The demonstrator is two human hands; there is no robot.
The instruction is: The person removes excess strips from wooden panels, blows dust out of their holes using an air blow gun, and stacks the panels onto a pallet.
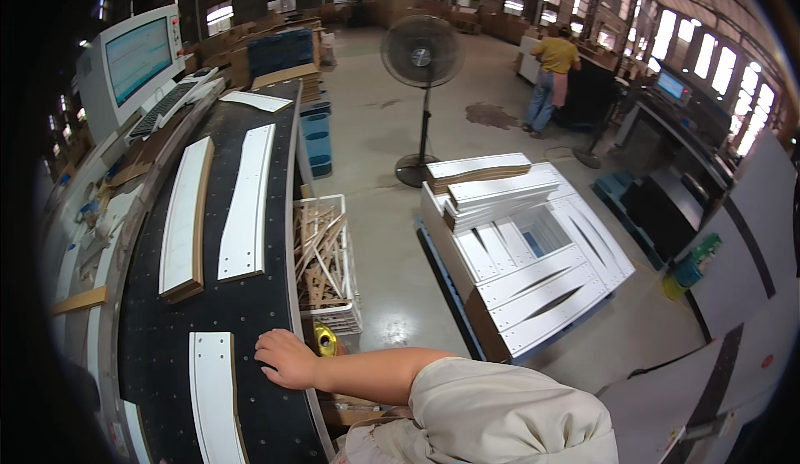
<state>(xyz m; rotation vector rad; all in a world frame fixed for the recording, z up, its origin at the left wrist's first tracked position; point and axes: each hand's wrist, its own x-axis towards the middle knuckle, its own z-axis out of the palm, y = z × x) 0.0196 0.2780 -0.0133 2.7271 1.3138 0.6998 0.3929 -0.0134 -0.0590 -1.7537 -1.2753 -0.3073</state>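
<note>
My right hand (287,360) rests palm down on the right edge of a black worktable (158,364) dotted with small holes. Its fingers are apart and hold nothing. Just left of it lies a white curved board (213,397) with small drilled holes at its end. Farther up the table are a thick white curved board, or a stack of them, with brown edges (185,214), another white board with a wavy side (247,201), and a smaller white piece (255,101) at the far end. My left hand is out of view.
A white crate of wood strips (321,255) stands beside the table, near a shiny yellow round thing (326,339). To the right is a pallet stack of white boards (542,289). Beyond are a standing fan (422,55) and a person (552,80). A monitor (137,60) stands left.
</note>
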